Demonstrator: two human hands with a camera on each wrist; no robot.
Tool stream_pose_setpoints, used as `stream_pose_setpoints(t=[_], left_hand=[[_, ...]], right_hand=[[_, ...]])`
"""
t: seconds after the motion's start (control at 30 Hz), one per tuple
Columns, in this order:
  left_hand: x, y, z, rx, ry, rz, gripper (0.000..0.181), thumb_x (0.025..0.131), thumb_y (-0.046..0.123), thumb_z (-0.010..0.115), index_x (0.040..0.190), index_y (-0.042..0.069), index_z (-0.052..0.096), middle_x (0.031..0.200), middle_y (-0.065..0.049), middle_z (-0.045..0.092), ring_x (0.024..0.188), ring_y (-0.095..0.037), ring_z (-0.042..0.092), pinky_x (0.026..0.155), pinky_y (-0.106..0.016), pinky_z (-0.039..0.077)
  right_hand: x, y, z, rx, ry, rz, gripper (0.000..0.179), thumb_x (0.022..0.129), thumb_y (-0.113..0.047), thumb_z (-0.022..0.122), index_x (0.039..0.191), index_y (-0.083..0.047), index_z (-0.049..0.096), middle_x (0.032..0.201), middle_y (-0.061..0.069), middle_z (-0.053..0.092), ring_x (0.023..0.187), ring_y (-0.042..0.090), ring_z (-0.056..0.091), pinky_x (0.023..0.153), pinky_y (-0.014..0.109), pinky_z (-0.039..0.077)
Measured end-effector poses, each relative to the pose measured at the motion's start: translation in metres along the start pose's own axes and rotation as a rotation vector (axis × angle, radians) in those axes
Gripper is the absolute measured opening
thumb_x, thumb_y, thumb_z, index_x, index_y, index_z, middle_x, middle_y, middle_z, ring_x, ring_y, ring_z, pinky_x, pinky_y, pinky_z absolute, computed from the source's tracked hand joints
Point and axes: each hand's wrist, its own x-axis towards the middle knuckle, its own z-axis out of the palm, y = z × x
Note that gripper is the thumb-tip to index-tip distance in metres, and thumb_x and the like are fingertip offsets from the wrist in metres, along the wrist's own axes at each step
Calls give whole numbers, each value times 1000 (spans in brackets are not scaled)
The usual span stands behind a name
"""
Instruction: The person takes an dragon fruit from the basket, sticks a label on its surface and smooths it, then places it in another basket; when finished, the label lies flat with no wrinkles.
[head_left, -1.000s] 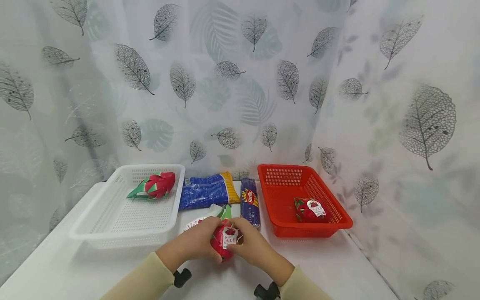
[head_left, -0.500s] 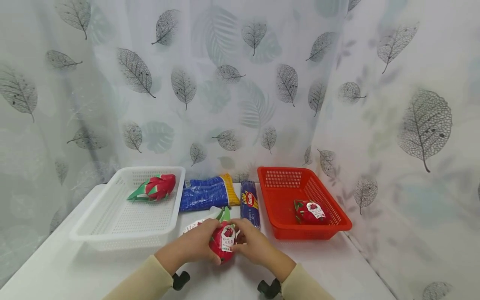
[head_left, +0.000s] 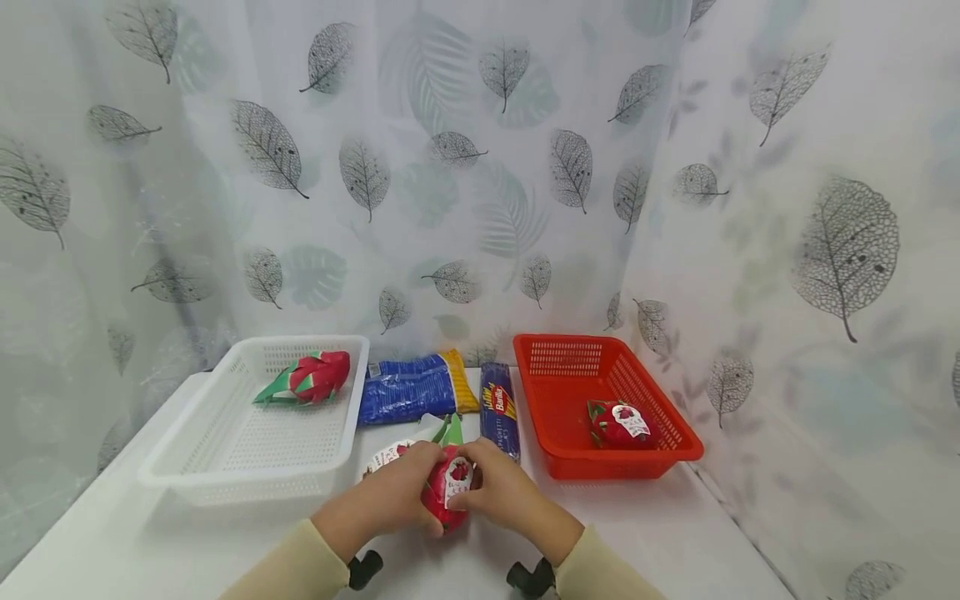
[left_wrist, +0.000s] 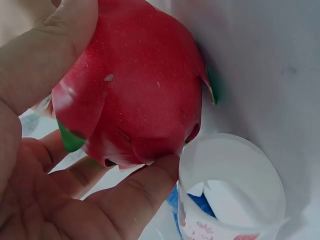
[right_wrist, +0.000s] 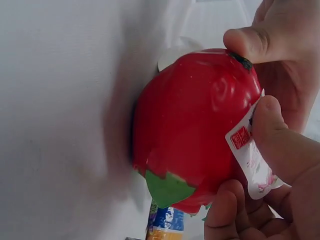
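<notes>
A red dragon fruit [head_left: 437,497] with green leaf tips is held low over the white table between both hands. My left hand [head_left: 386,500] grips it from the left, thumb across the near side and fingers beneath in the left wrist view. On the fruit's upper right face sits a white printed sticker label [head_left: 457,477], one edge lifted off the skin in the right wrist view. My right hand [head_left: 510,493] has its thumb on that sticker, its fingers curled against the fruit [right_wrist: 180,120]. Behind the left hand stands a roll of labels [left_wrist: 232,160], partly hidden in the head view.
A white basket [head_left: 240,479] on the left holds a dragon fruit [head_left: 318,379] showing no label. The red basket [head_left: 600,462] on the right contains a labelled dragon fruit [head_left: 622,425]. Between them lie a blue-and-yellow bag [head_left: 412,387] and a Barilla spaghetti pack [head_left: 498,408].
My right thumb has shifted left onto the sticker label, covering its lower part. The dragon fruit stays in about the same place, and the head view has tilted slightly.
</notes>
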Motion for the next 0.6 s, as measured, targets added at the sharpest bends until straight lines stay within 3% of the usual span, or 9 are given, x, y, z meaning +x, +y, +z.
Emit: stream_pose_setpoints(t=[0.2,0.5,0.6], left_hand=[[-2,9,5,32,16,9,94,64,26,105,140,7,54,139,-10,57,119,-25,64,107,-54,58],[-3,16,10,104,1,10,90,65,27,104,138,12,54,140,-7,57,115,-22,64,103,-49,61],[-3,15,11,122,8,13,90,65,28,104,138,11,54,139,-7,57,115,-22,64,102,-49,61]], right_hand=[[1,6,-3,30,7,-13,45,85,-31,91,124,-18,70,99,-5,62,91,14,58,72,21,55],[7,13,-1,45,42,-53,11,96,-27,80,101,-21,73,90,-5,65,82,12,61,67,22,57],[9,13,0,60,42,-27,10,97,-30,79,97,-21,73,86,-5,67,78,12,63,66,23,58]])
